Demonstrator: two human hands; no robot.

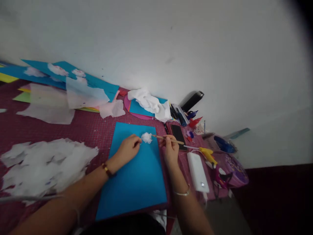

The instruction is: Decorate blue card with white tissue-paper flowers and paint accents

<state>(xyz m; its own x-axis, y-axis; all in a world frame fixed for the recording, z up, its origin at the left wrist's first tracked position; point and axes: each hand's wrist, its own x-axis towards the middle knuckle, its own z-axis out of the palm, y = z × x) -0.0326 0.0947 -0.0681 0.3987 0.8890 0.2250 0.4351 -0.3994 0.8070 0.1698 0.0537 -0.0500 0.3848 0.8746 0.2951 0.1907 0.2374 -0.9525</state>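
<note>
A blue sheet [137,176] lies on the red patterned cloth in front of me. Near its top sits a small crumpled white tuft [146,137]. My left hand [129,147] rests over the sheet just left of the tuft, its fingers curled together; whatever they may hold is too small to make out. Between the fingers of my right hand [170,148] is a thin wooden stick [177,141], whose tip points left and reaches the right edge of the tuft.
Torn white paper [51,163] is spread at the left. Blue sheets with white tufts [97,83] lean by the wall. A phone [178,134], a white power bank [197,171], a yellow glue gun [207,154] and a pink pouch [234,169] lie at the right.
</note>
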